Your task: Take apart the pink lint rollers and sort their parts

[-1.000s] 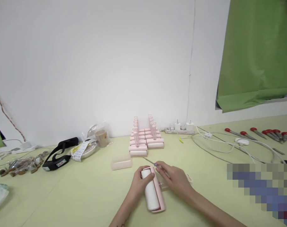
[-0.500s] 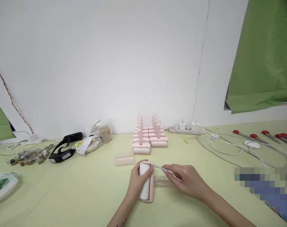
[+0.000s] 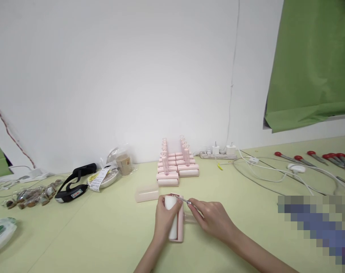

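Note:
A pink lint roller (image 3: pixel 180 223) with a white paper roll (image 3: pixel 173 227) lies on the table, its clear pink handle (image 3: pixel 191 217) pointing right beneath my right hand. My left hand (image 3: pixel 163 217) is closed round the roll's left side, thumb across its upper part. Between the fingers of my right hand (image 3: pixel 215 217) is a slim silver pointed tool (image 3: pixel 185 200); its tip touches or nearly touches the far end of the roll. Whether it is tweezers or a blade I cannot tell. A clear pink cover (image 3: pixel 147 193) lies just beyond my left hand.
Several more pink lint rollers (image 3: pixel 168 182) stand in two rows by the wall. Left are a black strap (image 3: pixel 72 192), a wrapped bowl (image 3: pixel 104 178) and a paper cup (image 3: pixel 123 164). Right are a power strip (image 3: pixel 218 155), white cables (image 3: pixel 270 177) and red-ended tools (image 3: pixel 299 158).
The camera view has shifted slightly. My right hand has drawn a little closer to my left, and the silver tool's tip sits further left over the roll's end.

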Motion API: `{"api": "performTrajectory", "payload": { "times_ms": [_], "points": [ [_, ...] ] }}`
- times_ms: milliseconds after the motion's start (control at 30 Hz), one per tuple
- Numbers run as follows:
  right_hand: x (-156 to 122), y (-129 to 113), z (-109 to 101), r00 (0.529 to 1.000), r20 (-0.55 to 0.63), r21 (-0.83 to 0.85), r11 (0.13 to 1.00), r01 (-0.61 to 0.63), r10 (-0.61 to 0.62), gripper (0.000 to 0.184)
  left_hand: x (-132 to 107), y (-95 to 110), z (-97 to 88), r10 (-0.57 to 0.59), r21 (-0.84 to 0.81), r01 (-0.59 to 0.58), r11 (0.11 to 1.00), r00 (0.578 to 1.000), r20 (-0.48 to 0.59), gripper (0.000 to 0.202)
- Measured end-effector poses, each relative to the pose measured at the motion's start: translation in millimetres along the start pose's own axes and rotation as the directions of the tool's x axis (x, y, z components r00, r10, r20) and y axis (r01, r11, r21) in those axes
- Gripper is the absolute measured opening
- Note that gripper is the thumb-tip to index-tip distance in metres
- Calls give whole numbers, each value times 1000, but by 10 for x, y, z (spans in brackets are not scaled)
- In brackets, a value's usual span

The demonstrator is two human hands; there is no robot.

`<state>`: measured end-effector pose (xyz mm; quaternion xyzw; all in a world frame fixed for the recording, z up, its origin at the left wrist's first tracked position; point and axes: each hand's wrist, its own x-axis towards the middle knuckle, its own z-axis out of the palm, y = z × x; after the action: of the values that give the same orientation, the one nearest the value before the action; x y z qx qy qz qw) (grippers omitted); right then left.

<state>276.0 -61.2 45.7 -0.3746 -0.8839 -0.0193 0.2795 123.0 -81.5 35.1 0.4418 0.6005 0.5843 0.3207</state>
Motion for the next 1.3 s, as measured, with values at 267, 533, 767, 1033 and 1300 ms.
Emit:
{"api": "performTrajectory", "payload": {
  "times_ms": [267,533,767,1033,1300],
  "points": [
    [3,83,141,981,87,93,979,-183,175,34,197,60,-139,153,134,-144,980,986,-64,39],
    [97,54,-46,946,173,773,558,-302,273,25,165,95,-433,268,437,-304,846,953,145,26],
    [434,-55,123,926,330,700,611,-370,184,36,58,71,-373,422,676,-522,520,845,328,28],
    [965,-241,324,933,357,672,683,-287,41,23,191,182,-745,481,758,-490,431,835,266,25],
    [1273,-371,589,911,412,647,710,-280,-16,6,284,79,-895,423,822,-379,426,886,190,26]
  ]
}}
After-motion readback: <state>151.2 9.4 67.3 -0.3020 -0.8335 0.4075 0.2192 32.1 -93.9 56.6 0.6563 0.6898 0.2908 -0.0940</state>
